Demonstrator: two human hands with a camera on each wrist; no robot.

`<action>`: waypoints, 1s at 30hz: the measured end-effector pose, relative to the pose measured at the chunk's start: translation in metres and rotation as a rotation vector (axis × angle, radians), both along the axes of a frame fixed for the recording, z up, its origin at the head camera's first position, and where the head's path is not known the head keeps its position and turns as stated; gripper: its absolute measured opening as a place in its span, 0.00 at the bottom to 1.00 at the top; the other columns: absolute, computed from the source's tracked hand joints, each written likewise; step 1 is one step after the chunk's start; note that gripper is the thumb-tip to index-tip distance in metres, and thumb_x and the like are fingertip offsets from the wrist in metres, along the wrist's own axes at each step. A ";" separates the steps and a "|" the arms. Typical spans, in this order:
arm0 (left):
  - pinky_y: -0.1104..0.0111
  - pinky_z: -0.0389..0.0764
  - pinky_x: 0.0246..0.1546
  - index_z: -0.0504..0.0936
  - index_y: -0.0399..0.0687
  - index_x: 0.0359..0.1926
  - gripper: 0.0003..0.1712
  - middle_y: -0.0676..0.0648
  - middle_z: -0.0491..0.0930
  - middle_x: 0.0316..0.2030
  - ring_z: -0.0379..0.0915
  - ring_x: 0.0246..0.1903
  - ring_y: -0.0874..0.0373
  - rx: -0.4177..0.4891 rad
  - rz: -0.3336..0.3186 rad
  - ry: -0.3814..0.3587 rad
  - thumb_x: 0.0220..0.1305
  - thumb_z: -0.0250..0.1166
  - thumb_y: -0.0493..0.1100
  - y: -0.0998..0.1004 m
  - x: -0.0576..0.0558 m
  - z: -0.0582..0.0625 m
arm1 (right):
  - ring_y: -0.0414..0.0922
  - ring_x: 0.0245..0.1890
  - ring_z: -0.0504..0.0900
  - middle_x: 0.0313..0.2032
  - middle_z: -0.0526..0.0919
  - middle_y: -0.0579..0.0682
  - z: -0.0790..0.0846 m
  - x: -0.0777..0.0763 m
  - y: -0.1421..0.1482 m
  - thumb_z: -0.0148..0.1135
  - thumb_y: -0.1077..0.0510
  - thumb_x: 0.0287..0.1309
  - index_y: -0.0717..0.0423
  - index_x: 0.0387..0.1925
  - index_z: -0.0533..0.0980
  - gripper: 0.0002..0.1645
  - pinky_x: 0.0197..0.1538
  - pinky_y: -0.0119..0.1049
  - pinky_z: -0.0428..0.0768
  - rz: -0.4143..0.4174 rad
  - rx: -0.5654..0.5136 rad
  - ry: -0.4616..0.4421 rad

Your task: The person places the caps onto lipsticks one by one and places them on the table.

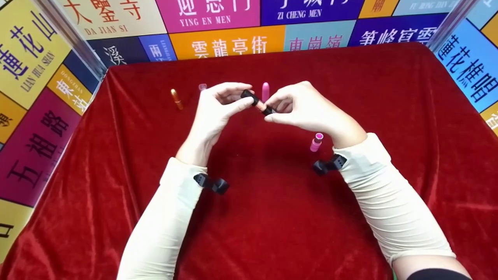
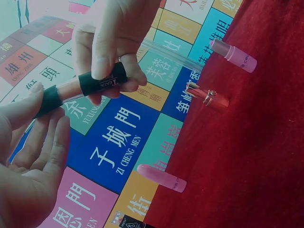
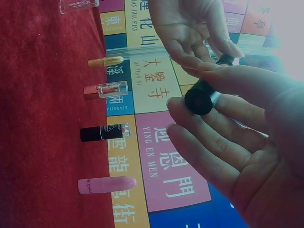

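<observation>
A lipstick tube [image 1: 260, 104] with black ends and a peach-coloured middle is held slanted above the red cloth, between both hands. My left hand [image 1: 220, 103] pinches its upper-left black end between thumb and fingers. Thumb and fingers of my right hand [image 1: 305, 107] grip the other black end, which carries pale lettering in the left wrist view. The right wrist view looks onto the round black end face [image 3: 199, 102]; much of the tube is hidden there. Below the right hand, an uncapped pink lipstick [image 1: 316, 142] stands on the cloth.
Red velvet cloth [image 1: 249, 217] covers the table. Toward the back stand a gold lipstick [image 1: 176, 99], a closed pink lipstick [image 1: 265, 92], a black tube [image 3: 102, 132] and a clear-capped lipstick [image 3: 107, 89]. A clear case [image 3: 78, 5] lies farther left. Panels with printed characters [image 1: 229, 44] border the table.
</observation>
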State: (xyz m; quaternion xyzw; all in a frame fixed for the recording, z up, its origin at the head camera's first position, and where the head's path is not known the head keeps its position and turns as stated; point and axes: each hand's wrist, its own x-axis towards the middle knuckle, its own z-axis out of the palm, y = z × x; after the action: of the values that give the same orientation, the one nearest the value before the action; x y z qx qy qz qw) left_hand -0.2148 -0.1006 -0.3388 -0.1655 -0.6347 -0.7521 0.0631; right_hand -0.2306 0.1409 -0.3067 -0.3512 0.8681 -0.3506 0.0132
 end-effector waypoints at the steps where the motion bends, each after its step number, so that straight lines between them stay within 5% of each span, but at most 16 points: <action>1: 0.63 0.85 0.47 0.92 0.40 0.48 0.13 0.45 0.91 0.36 0.87 0.38 0.53 -0.003 -0.002 0.000 0.62 0.76 0.28 0.000 0.000 0.000 | 0.41 0.37 0.89 0.39 0.92 0.46 0.000 0.000 0.000 0.79 0.52 0.61 0.52 0.48 0.91 0.15 0.48 0.39 0.89 -0.001 0.000 0.001; 22: 0.64 0.85 0.46 0.89 0.31 0.50 0.15 0.44 0.91 0.37 0.87 0.39 0.50 -0.030 -0.019 0.021 0.62 0.77 0.30 0.002 -0.002 -0.004 | 0.40 0.36 0.88 0.38 0.92 0.46 -0.002 0.001 -0.003 0.78 0.53 0.62 0.55 0.47 0.90 0.14 0.45 0.32 0.88 -0.002 -0.012 0.027; 30: 0.65 0.82 0.43 0.92 0.39 0.47 0.13 0.45 0.90 0.35 0.86 0.37 0.53 -0.049 -0.011 0.022 0.60 0.78 0.30 0.003 -0.002 -0.005 | 0.40 0.36 0.88 0.37 0.92 0.46 -0.002 0.001 -0.003 0.78 0.55 0.61 0.56 0.46 0.90 0.13 0.44 0.27 0.86 -0.007 -0.034 0.013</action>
State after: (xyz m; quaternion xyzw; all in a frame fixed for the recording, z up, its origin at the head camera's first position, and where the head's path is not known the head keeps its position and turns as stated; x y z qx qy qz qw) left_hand -0.2169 -0.0976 -0.3433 -0.1789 -0.6511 -0.7350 0.0620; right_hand -0.2291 0.1377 -0.3086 -0.3507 0.8633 -0.3628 0.0004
